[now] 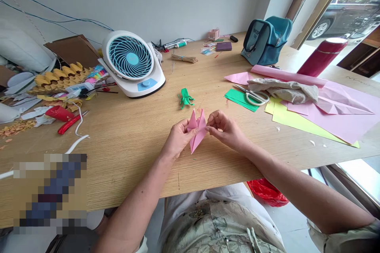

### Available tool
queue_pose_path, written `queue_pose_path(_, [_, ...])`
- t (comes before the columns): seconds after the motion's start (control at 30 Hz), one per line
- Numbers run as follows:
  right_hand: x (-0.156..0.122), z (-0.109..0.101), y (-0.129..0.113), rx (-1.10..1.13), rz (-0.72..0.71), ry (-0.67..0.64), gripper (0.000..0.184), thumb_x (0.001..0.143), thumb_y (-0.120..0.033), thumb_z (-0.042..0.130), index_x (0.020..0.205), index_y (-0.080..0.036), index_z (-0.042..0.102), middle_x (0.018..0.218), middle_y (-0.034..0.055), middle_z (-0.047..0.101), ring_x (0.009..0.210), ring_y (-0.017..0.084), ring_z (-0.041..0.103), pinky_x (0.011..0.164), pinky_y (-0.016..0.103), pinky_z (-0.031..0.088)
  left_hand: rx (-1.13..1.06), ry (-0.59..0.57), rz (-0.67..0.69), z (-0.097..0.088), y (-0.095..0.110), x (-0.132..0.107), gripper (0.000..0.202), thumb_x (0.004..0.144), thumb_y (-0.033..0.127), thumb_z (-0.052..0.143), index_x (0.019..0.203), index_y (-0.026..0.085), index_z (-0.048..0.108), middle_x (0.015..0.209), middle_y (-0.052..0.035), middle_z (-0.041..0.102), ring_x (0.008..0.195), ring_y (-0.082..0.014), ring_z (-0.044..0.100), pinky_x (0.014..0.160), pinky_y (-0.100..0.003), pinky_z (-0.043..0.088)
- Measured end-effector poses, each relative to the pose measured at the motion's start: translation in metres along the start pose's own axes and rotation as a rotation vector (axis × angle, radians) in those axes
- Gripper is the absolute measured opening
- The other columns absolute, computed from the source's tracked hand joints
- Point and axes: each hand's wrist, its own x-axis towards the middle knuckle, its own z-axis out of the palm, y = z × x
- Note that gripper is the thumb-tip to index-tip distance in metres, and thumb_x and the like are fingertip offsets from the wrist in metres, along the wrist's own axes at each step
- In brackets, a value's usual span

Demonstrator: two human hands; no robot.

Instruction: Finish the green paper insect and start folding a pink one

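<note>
A piece of pink origami paper (197, 136), folded to a pointed shape with two upright tips, is held just above the wooden table in front of me. My left hand (179, 136) grips its left side, the thumb lying across the front. At the paper's right edge, my right hand (225, 128) has its fingers curled and its thumb and forefinger pinched on the fold. Just beyond the paper stands a small green origami figure (185, 98) with thin bent legs.
A white fan (132, 63) stands at the back left. To the right lie scissors (257, 97) on green paper (237, 97), a grey cloth glove (283, 90), pink and yellow sheets, and a red flask (322, 57). Behind them is a blue bag (265, 41). A red-handled tool (69, 123) lies left.
</note>
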Motion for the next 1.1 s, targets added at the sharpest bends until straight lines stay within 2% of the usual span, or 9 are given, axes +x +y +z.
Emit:
queue_pose_path(0.13, [-0.006, -0.004, -0.012, -0.289, -0.233, 0.061, 0.004, 0.097, -0.024, 0.054, 0.095, -0.021, 0.056, 0.08, 0.002, 0.06, 0.069, 0.014, 0.054, 0.063, 0.029, 0.045, 0.042, -0.055, -0.046, -0.009, 0.003, 0.001, 0.047, 0.066, 0.034, 0.085, 0.101, 0.015, 0.06, 0.094, -0.0013, 0.07, 0.086, -0.0149, 0.064, 0.082, -0.026, 0.048])
queue_pose_path(0.23, [-0.009, -0.006, -0.016, -0.553, -0.53, -0.015, 0.016, 0.095, -0.013, 0.051, 0.1, -0.021, 0.063, 0.094, 0.0077, 0.063, 0.083, 0.018, 0.055, 0.076, 0.035, 0.046, 0.169, -0.131, -0.083, -0.014, 0.003, -0.001, 0.044, 0.071, 0.034, 0.081, 0.102, 0.017, 0.055, 0.091, -0.0004, 0.068, 0.082, -0.0147, 0.064, 0.074, -0.024, 0.047])
queue_pose_path(0.3, [-0.01, -0.006, -0.017, -0.656, -0.616, -0.11, 0.021, 0.094, -0.01, 0.051, 0.103, -0.021, 0.066, 0.103, 0.0096, 0.066, 0.091, 0.02, 0.055, 0.082, 0.038, 0.044, 0.257, -0.221, -0.084, -0.015, 0.003, -0.004, 0.038, 0.076, 0.031, 0.076, 0.104, 0.018, 0.053, 0.089, 0.0001, 0.068, 0.08, -0.0148, 0.065, 0.07, -0.024, 0.046])
queue_pose_path(0.43, [-0.009, -0.007, -0.016, -0.768, -0.555, -0.142, 0.012, 0.095, -0.02, 0.058, 0.098, -0.022, 0.07, 0.099, 0.0073, 0.071, 0.089, 0.021, 0.054, 0.08, 0.038, 0.038, 0.428, -0.425, -0.039, -0.014, 0.006, -0.008, 0.034, 0.08, 0.02, 0.068, 0.111, 0.02, 0.054, 0.097, -0.0014, 0.07, 0.088, -0.0169, 0.067, 0.074, -0.025, 0.048])
queue_pose_path(0.57, [-0.008, -0.009, -0.012, -0.807, -0.452, -0.233, 0.012, 0.095, -0.026, 0.061, 0.091, -0.021, 0.07, 0.088, 0.0052, 0.069, 0.081, 0.018, 0.053, 0.075, 0.034, 0.033, 0.683, -0.487, 0.028, -0.012, 0.013, -0.01, 0.034, 0.079, 0.013, 0.062, 0.111, 0.021, 0.057, 0.108, -0.002, 0.071, 0.099, -0.0198, 0.066, 0.083, -0.028, 0.049])
queue_pose_path(0.67, [-0.01, -0.01, -0.007, -0.812, -0.406, -0.342, 0.011, 0.096, -0.023, 0.06, 0.091, -0.019, 0.069, 0.087, 0.005, 0.067, 0.08, 0.016, 0.055, 0.074, 0.031, 0.032, 0.874, -0.519, 0.088, -0.011, 0.014, -0.011, 0.029, 0.081, 0.014, 0.062, 0.108, 0.022, 0.059, 0.104, -0.0008, 0.07, 0.095, -0.0202, 0.065, 0.082, -0.029, 0.048])
queue_pose_path(0.77, [-0.012, -0.01, -0.003, -0.838, -0.353, -0.387, 0.011, 0.096, -0.022, 0.059, 0.091, -0.018, 0.069, 0.089, 0.0053, 0.065, 0.079, 0.015, 0.056, 0.074, 0.03, 0.033, 0.981, -0.521, 0.147, -0.012, 0.01, -0.01, 0.023, 0.083, 0.017, 0.063, 0.105, 0.021, 0.058, 0.102, -0.001, 0.066, 0.093, -0.0202, 0.063, 0.081, -0.03, 0.048])
queue_pose_path(0.93, [-0.012, -0.01, -0.004, -0.856, -0.308, -0.432, 0.013, 0.097, -0.019, 0.056, 0.092, -0.016, 0.068, 0.089, 0.0074, 0.062, 0.079, 0.017, 0.055, 0.075, 0.029, 0.037, 1.093, -0.389, 0.331, -0.012, 0.008, -0.012, 0.029, 0.08, 0.017, 0.072, 0.105, 0.021, 0.057, 0.111, -0.0041, 0.057, 0.107, -0.0232, 0.057, 0.091, -0.035, 0.049])
queue_pose_path(1.1, [-0.011, -0.011, -0.005, -0.804, -0.373, -0.494, 0.019, 0.099, -0.016, 0.049, 0.092, -0.014, 0.067, 0.089, 0.0083, 0.06, 0.079, 0.017, 0.053, 0.074, 0.028, 0.04, 1.187, -0.446, 0.408, -0.009, 0.009, -0.03, 0.013, 0.086, 0.006, 0.063, 0.091, 0.017, 0.061, 0.095, -0.0039, 0.064, 0.095, -0.021, 0.061, 0.086, -0.034, 0.051])
